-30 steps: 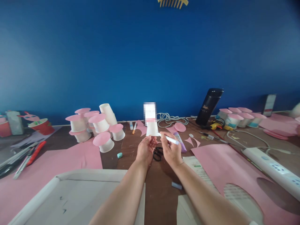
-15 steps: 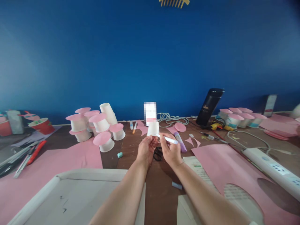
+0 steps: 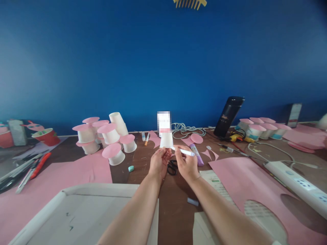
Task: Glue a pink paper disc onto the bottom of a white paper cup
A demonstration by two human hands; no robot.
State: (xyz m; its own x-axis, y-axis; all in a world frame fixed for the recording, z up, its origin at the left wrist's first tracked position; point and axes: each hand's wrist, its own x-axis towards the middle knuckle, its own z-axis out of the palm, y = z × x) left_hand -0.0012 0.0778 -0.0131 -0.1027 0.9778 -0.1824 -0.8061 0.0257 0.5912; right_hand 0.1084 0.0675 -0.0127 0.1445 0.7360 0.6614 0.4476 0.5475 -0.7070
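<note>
In the middle of the view my left hand (image 3: 159, 162) grips a white paper cup (image 3: 167, 140) by its lower edge. The cup is upside down, its wide rim toward me. My right hand (image 3: 187, 165) is closed round a white marker (image 3: 185, 151), whose tip points left and meets the cup's right side near the rim. Whether the tip touches cannot be told. Black scissors (image 3: 172, 168) lie on the table between my wrists, partly hidden. A purple glue stick (image 3: 196, 155) lies just beyond my right hand.
White cups topped with pink discs (image 3: 111, 150) stand at the left, and more (image 3: 255, 128) at the right. Pink paper (image 3: 76, 172) covers the left side. A black bottle (image 3: 228, 115), a power strip (image 3: 293, 180) and a cutter (image 3: 39, 165) are also there.
The cup has shifted very slightly down in my left hand. Otherwise both hands and the marker are almost where they were.
</note>
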